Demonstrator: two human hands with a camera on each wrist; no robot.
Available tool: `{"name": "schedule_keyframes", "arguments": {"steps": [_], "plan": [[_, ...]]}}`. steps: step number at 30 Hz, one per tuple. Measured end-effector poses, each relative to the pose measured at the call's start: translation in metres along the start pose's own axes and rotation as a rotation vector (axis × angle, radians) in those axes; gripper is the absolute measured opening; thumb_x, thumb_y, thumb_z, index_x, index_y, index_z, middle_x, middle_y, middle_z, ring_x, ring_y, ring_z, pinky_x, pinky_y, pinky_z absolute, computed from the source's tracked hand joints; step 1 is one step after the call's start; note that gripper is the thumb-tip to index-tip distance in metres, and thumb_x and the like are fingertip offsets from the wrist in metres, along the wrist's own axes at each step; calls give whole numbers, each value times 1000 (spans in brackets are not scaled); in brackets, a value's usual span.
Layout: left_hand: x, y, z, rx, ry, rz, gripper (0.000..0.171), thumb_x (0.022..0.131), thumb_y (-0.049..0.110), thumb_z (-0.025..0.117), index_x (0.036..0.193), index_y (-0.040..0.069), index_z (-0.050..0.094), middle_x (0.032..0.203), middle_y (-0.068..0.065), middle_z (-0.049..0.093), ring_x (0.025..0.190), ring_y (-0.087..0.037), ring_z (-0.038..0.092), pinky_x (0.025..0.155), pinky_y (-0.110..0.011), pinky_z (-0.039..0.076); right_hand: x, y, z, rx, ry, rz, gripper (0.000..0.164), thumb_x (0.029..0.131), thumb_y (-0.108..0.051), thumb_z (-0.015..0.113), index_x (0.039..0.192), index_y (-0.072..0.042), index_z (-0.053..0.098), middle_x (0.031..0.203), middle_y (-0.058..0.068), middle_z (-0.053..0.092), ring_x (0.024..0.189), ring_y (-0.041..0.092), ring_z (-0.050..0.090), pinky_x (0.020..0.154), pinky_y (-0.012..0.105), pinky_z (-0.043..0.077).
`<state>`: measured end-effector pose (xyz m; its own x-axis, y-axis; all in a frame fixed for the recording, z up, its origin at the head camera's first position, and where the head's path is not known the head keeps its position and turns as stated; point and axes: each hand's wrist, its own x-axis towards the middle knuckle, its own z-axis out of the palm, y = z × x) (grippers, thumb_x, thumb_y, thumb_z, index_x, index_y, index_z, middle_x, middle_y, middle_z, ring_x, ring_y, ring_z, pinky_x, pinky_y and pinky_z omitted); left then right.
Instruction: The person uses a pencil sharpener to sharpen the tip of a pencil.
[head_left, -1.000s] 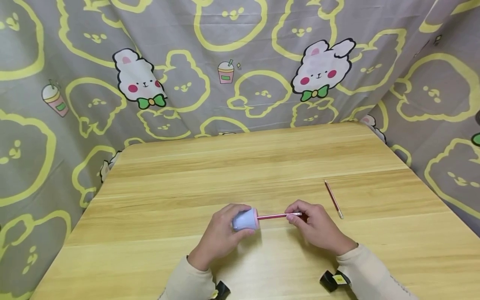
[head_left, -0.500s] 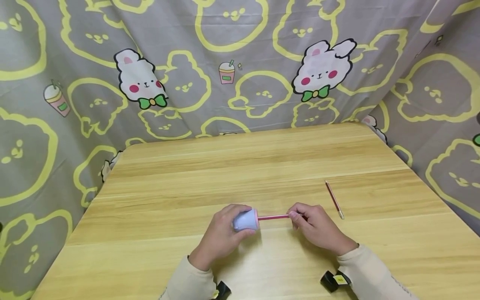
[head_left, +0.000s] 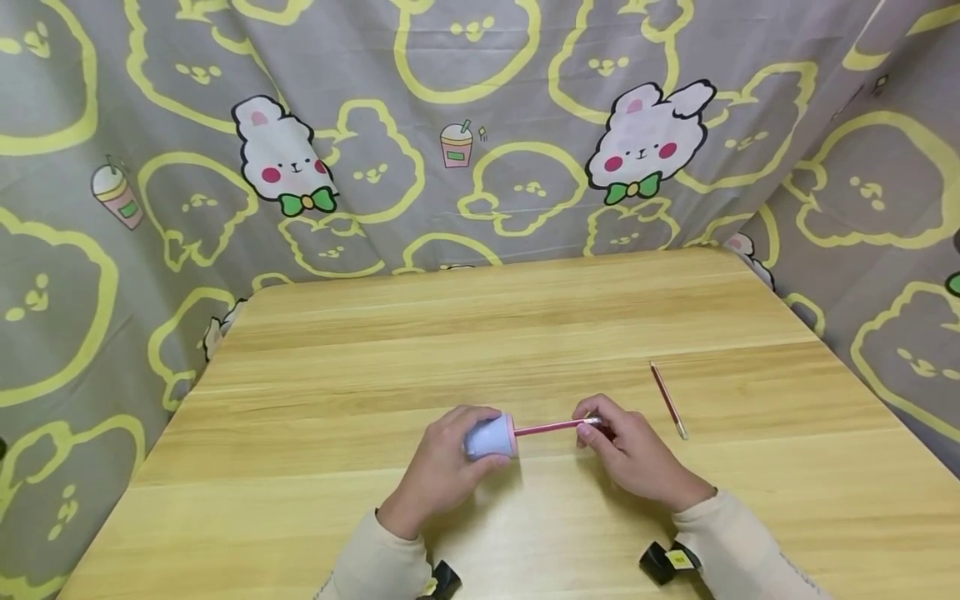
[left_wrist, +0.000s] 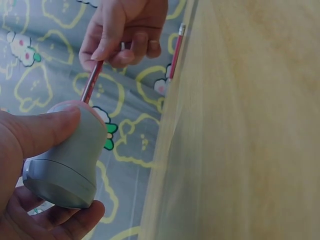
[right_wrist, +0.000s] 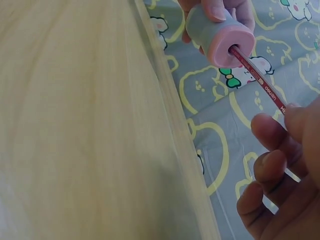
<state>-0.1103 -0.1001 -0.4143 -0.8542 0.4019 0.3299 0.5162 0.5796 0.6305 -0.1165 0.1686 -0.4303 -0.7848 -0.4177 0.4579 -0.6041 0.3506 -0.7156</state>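
Note:
My left hand (head_left: 442, 467) grips a light blue pencil sharpener (head_left: 489, 438) with a pink end, thumb on one side and fingers round the other. In the right wrist view the sharpener's pink face (right_wrist: 220, 48) has a round hole with a red pencil (right_wrist: 257, 77) in it. The pencil's tip is hidden inside. My right hand (head_left: 633, 454) pinches the pencil near its far end, between thumb and forefinger; the other fingers are bent loosely. In the head view the pencil (head_left: 547, 427) runs from the sharpener to the right hand, tilted slightly up.
A second red pencil (head_left: 667, 400) with a pale end lies on the wooden table (head_left: 420, 350), to the right of and beyond the right hand. A grey patterned curtain (head_left: 375, 158) hangs behind the table and at both sides. Black wrist devices (head_left: 657, 564) sit at the sleeves.
The right hand's fingers have shifted round the pencil's end, covering it half a second ago and showing it again now. The pencil tilts up slightly more. The left hand has kept its hold on the sharpener.

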Motion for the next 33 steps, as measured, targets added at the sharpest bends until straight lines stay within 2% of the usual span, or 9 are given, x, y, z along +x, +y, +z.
{"name": "schedule_keyframes", "arguments": {"steps": [9,16,21,24,33], "plan": [[0,0,0,-11,-5,-13,48,77,16,83,120,7,62,113,-8,64,88,-19,60,67,-25,50,-1,11,3,-49,2,-56,16,95,8,53,91,-8,56,71,-8,60,58,8,53,53,22,44],[-1,-1,0,-6,-1,-16,49,76,16,84,119,8,62,113,-7,64,87,-18,59,67,-25,50,-2,10,3,-94,15,-33,23,96,2,55,78,-12,59,62,-8,55,51,-3,36,47,21,39],[-1,-3,-1,12,18,-3,49,75,16,84,118,7,63,112,-7,64,88,-18,60,67,-26,50,-2,5,2,-80,11,31,10,95,0,58,95,-7,65,64,-9,53,52,-2,37,46,21,37],[-2,-3,0,19,24,2,49,75,15,84,118,7,63,111,-7,65,88,-18,59,67,-26,50,-2,3,2,-62,6,29,14,93,1,61,107,-5,61,67,-10,53,54,-2,38,47,20,37],[0,-2,1,13,27,2,45,76,15,84,116,9,64,111,-6,65,87,-19,60,66,-26,49,-2,3,1,-40,20,-36,20,90,7,63,99,-10,56,70,-5,59,54,-2,41,45,20,38]]}}
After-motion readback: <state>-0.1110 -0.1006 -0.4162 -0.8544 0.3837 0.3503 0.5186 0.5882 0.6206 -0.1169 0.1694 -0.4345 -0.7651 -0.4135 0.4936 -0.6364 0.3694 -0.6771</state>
